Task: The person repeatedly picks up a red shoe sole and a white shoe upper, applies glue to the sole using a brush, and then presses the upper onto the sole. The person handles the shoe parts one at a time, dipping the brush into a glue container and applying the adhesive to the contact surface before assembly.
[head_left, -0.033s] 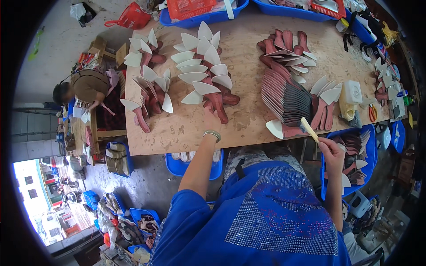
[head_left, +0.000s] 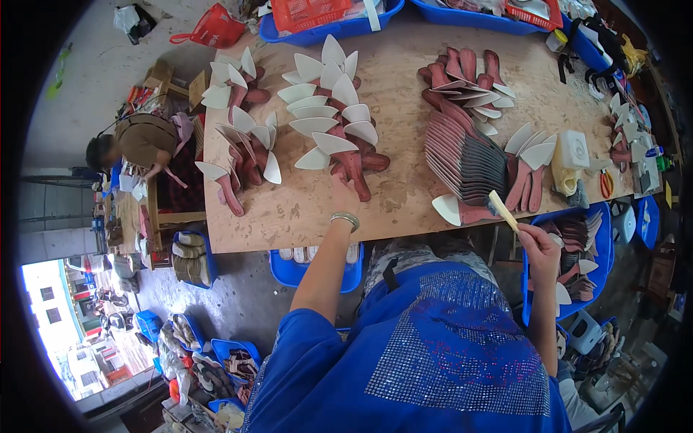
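My left hand [head_left: 346,189] reaches to the near end of a pile of shoe insoles [head_left: 351,164], reddish-brown with white pointed toe ends. Its fingers close on the near insole's edge, fingertips partly hidden. In my right hand [head_left: 541,249] is a brush with a pale flat handle [head_left: 504,211], its dark tip pointing at the table. Just beyond that tip lies a fanned stack of insoles [head_left: 465,159], their overlapping surfaces dark grey toward the right. A single insole with a white toe [head_left: 447,209] sits at the stack's near edge.
More insole piles lie on the wooden table [head_left: 404,94] at left and far right. A whitish plastic jug [head_left: 572,151] and orange-handled pliers [head_left: 606,184] stand right. Below the edge are blue tubs [head_left: 610,249], one holding insoles. Another person [head_left: 141,141] works at the left.
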`<state>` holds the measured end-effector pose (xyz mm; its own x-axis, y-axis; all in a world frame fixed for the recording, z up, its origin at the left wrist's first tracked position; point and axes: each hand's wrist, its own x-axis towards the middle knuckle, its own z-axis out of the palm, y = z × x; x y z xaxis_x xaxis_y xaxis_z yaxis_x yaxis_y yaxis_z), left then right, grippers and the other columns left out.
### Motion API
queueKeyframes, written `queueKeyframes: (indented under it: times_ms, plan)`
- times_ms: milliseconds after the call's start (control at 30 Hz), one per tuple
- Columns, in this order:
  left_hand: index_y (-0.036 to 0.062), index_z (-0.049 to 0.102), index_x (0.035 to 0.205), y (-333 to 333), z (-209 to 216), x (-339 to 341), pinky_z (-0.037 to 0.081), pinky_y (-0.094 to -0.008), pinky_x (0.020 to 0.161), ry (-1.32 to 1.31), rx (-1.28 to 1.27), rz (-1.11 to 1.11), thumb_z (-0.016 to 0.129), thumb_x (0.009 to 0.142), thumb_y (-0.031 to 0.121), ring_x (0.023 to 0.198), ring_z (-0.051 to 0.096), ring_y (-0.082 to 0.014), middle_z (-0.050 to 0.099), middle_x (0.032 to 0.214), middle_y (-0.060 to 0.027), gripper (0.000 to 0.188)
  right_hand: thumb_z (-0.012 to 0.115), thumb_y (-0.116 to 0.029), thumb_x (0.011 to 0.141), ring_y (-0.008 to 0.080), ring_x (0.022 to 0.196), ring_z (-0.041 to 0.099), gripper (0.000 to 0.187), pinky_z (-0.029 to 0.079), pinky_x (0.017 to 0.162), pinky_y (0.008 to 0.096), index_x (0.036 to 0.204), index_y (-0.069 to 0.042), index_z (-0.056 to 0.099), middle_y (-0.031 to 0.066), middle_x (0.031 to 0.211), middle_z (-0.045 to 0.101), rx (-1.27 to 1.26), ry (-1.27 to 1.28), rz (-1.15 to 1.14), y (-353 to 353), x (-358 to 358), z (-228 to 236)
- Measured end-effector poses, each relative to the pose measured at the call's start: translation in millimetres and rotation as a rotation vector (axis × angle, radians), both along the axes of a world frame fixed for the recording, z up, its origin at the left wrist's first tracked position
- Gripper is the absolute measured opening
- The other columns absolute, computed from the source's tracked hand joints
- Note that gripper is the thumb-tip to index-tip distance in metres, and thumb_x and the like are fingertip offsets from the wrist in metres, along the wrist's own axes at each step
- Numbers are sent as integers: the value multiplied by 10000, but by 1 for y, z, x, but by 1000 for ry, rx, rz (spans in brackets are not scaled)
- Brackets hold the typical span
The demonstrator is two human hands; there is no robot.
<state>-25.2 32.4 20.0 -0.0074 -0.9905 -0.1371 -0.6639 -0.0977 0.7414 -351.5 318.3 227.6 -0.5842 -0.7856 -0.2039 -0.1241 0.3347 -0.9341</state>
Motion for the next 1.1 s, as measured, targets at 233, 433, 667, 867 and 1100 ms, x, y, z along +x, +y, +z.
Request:
queueKeyframes:
  times_ms: [233, 433, 667, 867, 1100]
  plan:
    - [-4, 483, 1157, 5, 12, -3, 420, -440, 923, -97, -8, 42, 668, 857, 182, 1082, 519, -397, 524, 1158, -233, 398, 680, -75, 873, 50, 778, 557, 191, 425, 705, 186, 1045, 7, 700, 14, 893, 669, -33, 30, -8, 3, -3, -4]
    - [-20, 507, 1155, -6, -1, -4, 418, -434, 934, -65, -42, 107, 715, 824, 282, 1085, 521, -379, 541, 1132, -221, 493, 682, -75, 873, 50, 783, 557, 191, 422, 712, 182, 1043, 8, 700, 11, 897, 670, -18, 11, -2, 3, -5, 1]
    - [-32, 557, 1145, -17, -13, -9, 461, -377, 885, 232, 63, 234, 733, 822, 309, 990, 596, -291, 616, 1066, -180, 502, 681, -76, 874, 34, 748, 524, 190, 396, 667, 173, 1043, 8, 700, -11, 874, 653, -2, -22, -26, 9, -12, 0]
    - [-58, 560, 1201, -29, -6, -17, 478, -317, 859, 561, 185, 245, 719, 847, 282, 999, 616, -210, 639, 1131, -171, 516, 683, -80, 875, 12, 670, 456, 195, 337, 587, 164, 1050, 2, 699, -47, 805, 599, 22, -34, -50, 14, -16, 7]
    - [-58, 557, 1207, -42, -33, 2, 472, -295, 882, 640, 237, 223, 671, 897, 232, 978, 600, -174, 631, 1133, -107, 439, 659, -66, 887, -4, 633, 443, 194, 311, 543, 156, 1063, 14, 687, -47, 813, 592, -14, -25, -25, 17, -25, 0]
